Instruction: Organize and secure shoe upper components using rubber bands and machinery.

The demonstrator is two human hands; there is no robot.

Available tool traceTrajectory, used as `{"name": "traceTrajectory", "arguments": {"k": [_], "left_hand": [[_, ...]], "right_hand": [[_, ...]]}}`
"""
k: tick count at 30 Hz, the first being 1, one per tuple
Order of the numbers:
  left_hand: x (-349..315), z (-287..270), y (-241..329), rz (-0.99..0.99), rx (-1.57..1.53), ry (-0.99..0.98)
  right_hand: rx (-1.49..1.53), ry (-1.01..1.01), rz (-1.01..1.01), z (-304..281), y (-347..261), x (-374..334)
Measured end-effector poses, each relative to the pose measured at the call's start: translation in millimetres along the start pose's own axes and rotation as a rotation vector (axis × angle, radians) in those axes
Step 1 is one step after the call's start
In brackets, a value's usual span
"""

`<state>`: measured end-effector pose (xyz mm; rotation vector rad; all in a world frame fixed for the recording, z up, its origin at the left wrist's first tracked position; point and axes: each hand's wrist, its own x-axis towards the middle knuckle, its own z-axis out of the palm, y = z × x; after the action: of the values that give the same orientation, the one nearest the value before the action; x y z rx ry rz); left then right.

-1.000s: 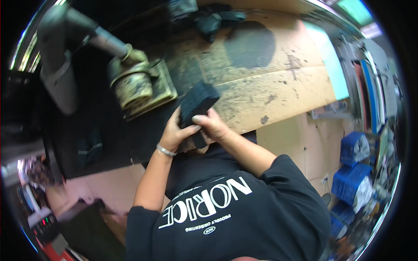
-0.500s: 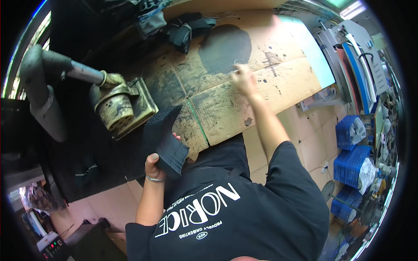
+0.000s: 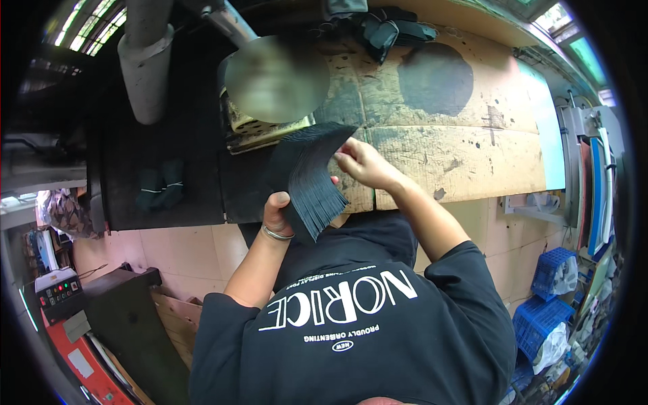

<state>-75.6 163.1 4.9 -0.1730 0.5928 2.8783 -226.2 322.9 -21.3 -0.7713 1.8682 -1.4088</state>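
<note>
My left hand (image 3: 275, 212) grips a thick stack of thin dark sheets (image 3: 314, 189), thumb on the near side and fingertips showing past its far side. The sheets are fanned and curved, their edges stepped like a bent deck. At the stack's upper right edge is my right hand (image 3: 364, 164), fingers closed in a pinch; whatever lies between the fingertips is too small to make out. Behind the stack is a grimy, pale metal machine base (image 3: 270, 138), its top hidden by a blurred round patch.
Stained cardboard (image 3: 499, 155) covers the table's right part, with a dark round patch (image 3: 435, 79). Banded dark bundles (image 3: 381, 34) lie at the back; another banded bundle (image 3: 160, 185) is at left. A grey pipe (image 3: 145, 74) hangs over the table. Blue crates (image 3: 543, 324) stand at right.
My right hand has come back from the far cardboard, where a thin pale loop showed at its fingers, to the stack's edge. My left hand still holds the stack. The view has turned.
</note>
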Motion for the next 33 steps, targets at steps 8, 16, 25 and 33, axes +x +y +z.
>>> {"name": "traceTrajectory", "arguments": {"k": [8,16,25,33], "left_hand": [[-24.0,-14.3,-6.5,0.021,-0.04,-0.027],[-29.6,-20.4,10.5,-0.042,0.365,0.148],[-20.0,-37.2,23.1,0.326,1.573,0.56],[-28.8,-34.4,28.6,0.516,1.814,0.74]], "right_hand": [[0.083,-0.252,0.079,7.4,8.1,-19.3],[1.276,-0.104,0.084,-19.9,30.6,-16.9],[0.273,-0.542,0.255,-13.1,-79.7,-43.5],[0.51,-0.6,0.013,6.6,-72.5,-78.0]]}}
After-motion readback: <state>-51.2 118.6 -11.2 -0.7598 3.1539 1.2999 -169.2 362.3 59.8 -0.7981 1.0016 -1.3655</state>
